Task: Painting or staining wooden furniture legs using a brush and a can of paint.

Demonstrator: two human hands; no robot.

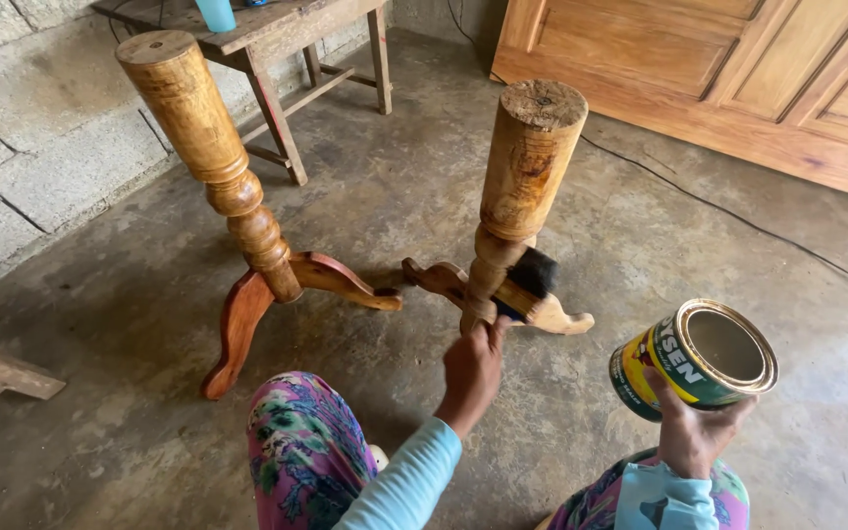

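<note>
Varnish work on a bare concrete floor (581,226): a person's left hand (473,365), fingers clamped on the handle, presses a black-bristled wooden brush (527,285) to the lower stem of the paler turned wooden pedestal leg (527,167), while the right hand (689,432), fingers curled tight beneath it, tilts an open green-and-yellow tin can (699,358) just beside. Long strokes along the grain and a lightly loaded brush would, by the look of it, serve best, matching the glossier reddish-brown turned pedestal (238,196) standing nearby.
</note>
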